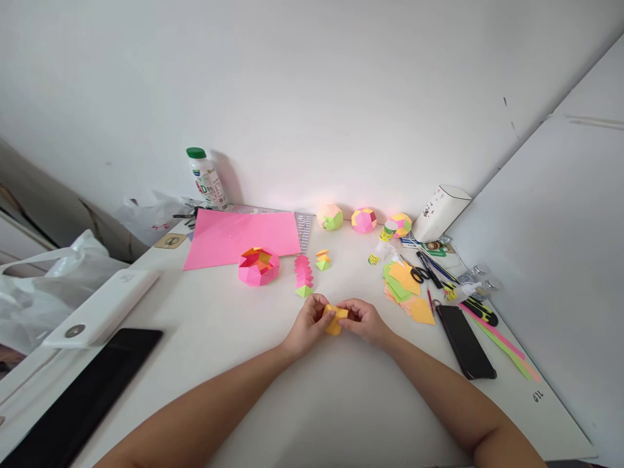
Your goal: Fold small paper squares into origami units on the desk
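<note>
My left hand [311, 320] and my right hand [363, 318] meet over the middle of the white table [234, 364]. Both pinch a small folded piece of yellow-orange paper [335, 319] between their fingertips, just above the tabletop. Right behind my hands lies a row of folded pink paper units [303, 272] with a green one at its near end. A half-built pink paper bowl shape [259, 266] with orange and red inside sits further left.
A big pink sheet [229, 235], a bottle [206, 179], three paper balls [363, 220] and a white box [440, 212] line the wall. Right: loose coloured squares [404, 283], glue stick [383, 242], scissors [417, 272], pens, phone [465, 340]. Left: white device [101, 307], black tablet [80, 396], plastic bags.
</note>
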The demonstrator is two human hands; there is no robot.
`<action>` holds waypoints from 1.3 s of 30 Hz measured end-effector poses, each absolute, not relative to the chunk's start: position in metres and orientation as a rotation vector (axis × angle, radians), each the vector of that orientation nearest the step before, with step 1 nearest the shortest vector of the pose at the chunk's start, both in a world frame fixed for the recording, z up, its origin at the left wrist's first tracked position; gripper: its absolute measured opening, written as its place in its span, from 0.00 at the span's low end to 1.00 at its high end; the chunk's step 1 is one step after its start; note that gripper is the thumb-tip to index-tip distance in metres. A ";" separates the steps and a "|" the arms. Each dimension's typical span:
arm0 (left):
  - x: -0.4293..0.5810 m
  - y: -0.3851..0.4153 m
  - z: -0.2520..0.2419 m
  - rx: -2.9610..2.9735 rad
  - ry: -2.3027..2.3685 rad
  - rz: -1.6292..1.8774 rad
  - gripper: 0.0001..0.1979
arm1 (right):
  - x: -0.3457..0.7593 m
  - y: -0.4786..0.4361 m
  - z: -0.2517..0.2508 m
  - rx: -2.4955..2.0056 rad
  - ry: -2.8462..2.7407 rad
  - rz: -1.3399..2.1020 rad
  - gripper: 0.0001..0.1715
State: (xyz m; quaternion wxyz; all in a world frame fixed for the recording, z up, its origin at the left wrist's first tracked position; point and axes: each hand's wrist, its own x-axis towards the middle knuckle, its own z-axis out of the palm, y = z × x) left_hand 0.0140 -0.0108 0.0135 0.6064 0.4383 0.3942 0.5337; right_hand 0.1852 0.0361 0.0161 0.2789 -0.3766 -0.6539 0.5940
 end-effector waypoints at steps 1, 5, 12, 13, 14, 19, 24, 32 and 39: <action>0.014 -0.011 0.013 1.020 0.905 1.236 0.16 | 0.185 0.036 0.017 -1.005 -1.747 1.597 0.19; 0.014 -0.011 0.011 1.028 0.892 1.243 0.15 | 0.184 0.035 0.021 -1.004 -1.731 1.597 0.16; 0.012 -0.012 0.012 1.089 0.978 1.174 0.14 | 0.184 0.036 0.021 -1.006 -1.804 1.547 0.14; 0.011 -0.012 0.012 1.096 0.980 1.166 0.14 | 0.184 0.036 0.021 -0.994 -1.802 1.545 0.14; 0.011 -0.012 0.013 1.105 0.981 1.161 0.15 | 0.184 0.036 0.022 -0.986 -1.797 1.548 0.15; 0.010 -0.011 0.016 1.181 1.006 1.168 0.18 | 0.185 0.037 0.025 -1.040 -1.769 1.547 0.17; 0.009 -0.010 0.015 1.185 1.021 1.185 0.21 | 0.185 0.038 0.025 -1.033 -1.766 1.539 0.17; 0.009 -0.011 0.012 1.209 1.079 1.193 0.22 | 0.185 0.037 0.028 -0.981 -1.702 1.557 0.13; 0.007 -0.011 0.010 1.334 1.119 1.149 0.19 | 0.185 0.037 0.028 -0.987 -1.679 1.552 0.13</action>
